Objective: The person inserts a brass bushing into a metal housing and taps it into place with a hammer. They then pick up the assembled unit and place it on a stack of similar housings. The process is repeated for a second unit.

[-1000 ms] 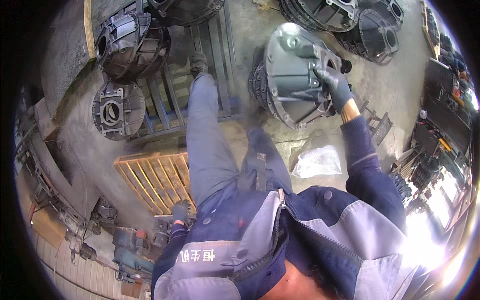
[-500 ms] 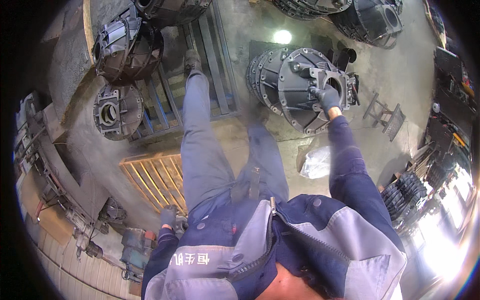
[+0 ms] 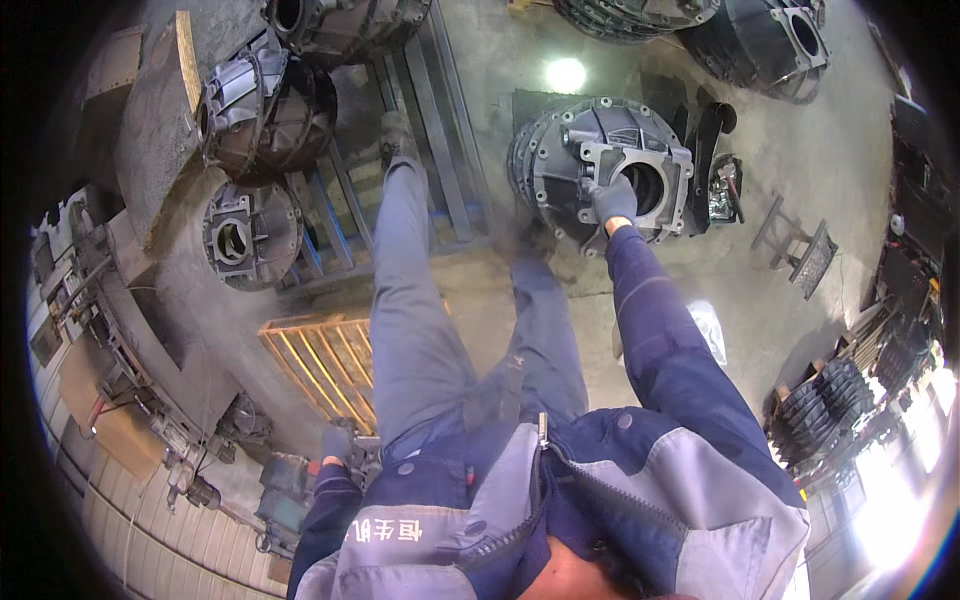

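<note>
My right hand, in a dark glove, is closed on the edge of the square flange of a bell housing. This grey cast housing has a wide round flange with bolt holes and a large round bore. It rests on a stack of similar housings, whose rims show at its left. My left hand, also gloved, hangs low at my side near the wooden pallet, apart from the housings. Its fingers are too small and unclear to make out.
Left of my legs lies a dark metal rack with more housings beside it. A slatted wooden pallet is nearer. Right of the stack stand a small metal stand and a clear plastic bag. More housings stand at the far right.
My right hand has moved left with the housing's flange. The top housing has shifted left and turned, so its bore faces up more. My left hand stays low at my side.
</note>
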`<move>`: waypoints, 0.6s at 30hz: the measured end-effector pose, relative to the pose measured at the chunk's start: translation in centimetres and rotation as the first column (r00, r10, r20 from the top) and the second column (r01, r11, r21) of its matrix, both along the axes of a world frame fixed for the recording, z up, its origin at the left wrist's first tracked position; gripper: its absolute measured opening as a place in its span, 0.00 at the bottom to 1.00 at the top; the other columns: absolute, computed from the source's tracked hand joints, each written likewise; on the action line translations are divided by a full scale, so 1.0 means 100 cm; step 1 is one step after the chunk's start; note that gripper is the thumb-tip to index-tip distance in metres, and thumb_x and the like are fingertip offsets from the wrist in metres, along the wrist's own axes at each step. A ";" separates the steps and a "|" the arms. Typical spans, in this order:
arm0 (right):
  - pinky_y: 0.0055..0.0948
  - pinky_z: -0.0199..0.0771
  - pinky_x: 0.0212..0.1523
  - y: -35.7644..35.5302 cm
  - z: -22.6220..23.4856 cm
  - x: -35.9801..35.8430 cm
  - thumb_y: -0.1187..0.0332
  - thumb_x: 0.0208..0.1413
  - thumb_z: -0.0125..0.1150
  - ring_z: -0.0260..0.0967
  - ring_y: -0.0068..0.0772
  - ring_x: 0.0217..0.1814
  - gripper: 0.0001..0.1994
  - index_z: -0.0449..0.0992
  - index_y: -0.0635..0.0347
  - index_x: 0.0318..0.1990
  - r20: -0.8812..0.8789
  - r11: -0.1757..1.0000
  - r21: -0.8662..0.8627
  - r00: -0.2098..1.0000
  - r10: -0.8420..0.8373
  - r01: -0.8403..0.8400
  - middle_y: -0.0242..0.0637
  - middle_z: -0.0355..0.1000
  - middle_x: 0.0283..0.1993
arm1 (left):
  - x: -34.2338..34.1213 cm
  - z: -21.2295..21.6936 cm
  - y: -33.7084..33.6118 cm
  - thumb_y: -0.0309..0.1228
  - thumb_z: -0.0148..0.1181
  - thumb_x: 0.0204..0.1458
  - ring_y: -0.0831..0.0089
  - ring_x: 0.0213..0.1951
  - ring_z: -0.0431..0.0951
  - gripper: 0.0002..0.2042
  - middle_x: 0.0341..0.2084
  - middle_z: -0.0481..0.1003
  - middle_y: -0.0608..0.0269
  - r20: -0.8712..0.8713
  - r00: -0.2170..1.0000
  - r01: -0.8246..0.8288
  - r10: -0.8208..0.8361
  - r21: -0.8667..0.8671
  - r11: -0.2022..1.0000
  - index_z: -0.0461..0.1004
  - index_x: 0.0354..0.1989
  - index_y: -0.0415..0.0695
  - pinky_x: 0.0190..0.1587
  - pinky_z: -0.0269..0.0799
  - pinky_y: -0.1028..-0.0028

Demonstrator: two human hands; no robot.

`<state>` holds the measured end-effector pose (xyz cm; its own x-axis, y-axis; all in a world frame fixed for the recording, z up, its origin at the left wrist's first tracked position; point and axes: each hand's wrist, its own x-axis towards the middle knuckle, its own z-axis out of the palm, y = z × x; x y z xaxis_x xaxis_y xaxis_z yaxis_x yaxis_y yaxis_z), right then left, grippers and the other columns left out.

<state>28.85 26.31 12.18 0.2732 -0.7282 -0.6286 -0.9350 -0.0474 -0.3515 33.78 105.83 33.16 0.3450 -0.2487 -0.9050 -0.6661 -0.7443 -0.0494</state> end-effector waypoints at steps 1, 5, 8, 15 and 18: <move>0.45 0.76 0.54 -0.001 0.000 0.001 0.50 0.48 0.76 0.78 0.60 0.54 0.31 0.78 0.70 0.49 0.022 0.999 0.044 1.000 0.001 -0.002 0.62 0.79 0.48 | 0.010 -0.001 -0.009 0.32 0.52 0.60 0.53 0.40 0.83 0.09 0.37 0.82 0.52 0.039 0.999 -0.022 0.022 0.008 1.000 0.80 0.41 0.48 0.39 0.77 0.51; 0.44 0.77 0.52 -0.009 -0.007 -0.011 0.53 0.49 0.74 0.79 0.58 0.52 0.29 0.79 0.69 0.50 0.026 0.986 0.168 1.000 -0.003 -0.001 0.59 0.80 0.47 | 0.078 -0.014 -0.105 0.36 0.51 0.64 0.49 0.41 0.83 0.13 0.39 0.82 0.47 0.340 0.872 -0.366 0.351 -0.023 0.930 0.79 0.41 0.41 0.40 0.76 0.51; 0.46 0.76 0.49 -0.011 -0.019 -0.017 0.47 0.49 0.71 0.79 0.59 0.48 0.30 0.79 0.69 0.47 0.087 0.990 0.057 0.989 0.123 -0.128 0.58 0.81 0.43 | 0.151 -0.021 -0.208 0.36 0.55 0.63 0.46 0.45 0.82 0.15 0.43 0.82 0.41 0.209 0.634 -0.618 0.745 -0.443 0.650 0.79 0.43 0.35 0.43 0.75 0.54; 0.39 0.76 0.52 -0.017 -0.024 -0.028 0.50 0.51 0.74 0.81 0.43 0.50 0.29 0.82 0.69 0.49 0.206 0.991 0.100 0.976 0.065 -0.087 0.47 0.83 0.47 | 0.211 -0.033 -0.420 0.31 0.63 0.57 0.51 0.46 0.82 0.12 0.43 0.82 0.47 0.041 0.791 -0.365 0.610 -0.769 0.524 0.82 0.48 0.45 0.49 0.78 0.61; 0.39 0.76 0.53 -0.022 -0.025 -0.035 0.51 0.51 0.74 0.80 0.45 0.50 0.31 0.79 0.72 0.52 0.167 0.995 0.097 0.986 0.009 -0.025 0.53 0.82 0.48 | 0.204 -0.034 -0.468 0.35 0.62 0.57 0.49 0.40 0.83 0.12 0.40 0.82 0.48 0.077 0.864 -0.292 0.497 -0.729 0.619 0.83 0.47 0.49 0.44 0.79 0.56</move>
<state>25.33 24.07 9.66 0.3914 -0.6597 -0.6415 -0.8626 -0.0202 -0.5055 54.22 59.00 29.71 0.7418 -0.5323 -0.4080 -0.3382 -0.8222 0.4578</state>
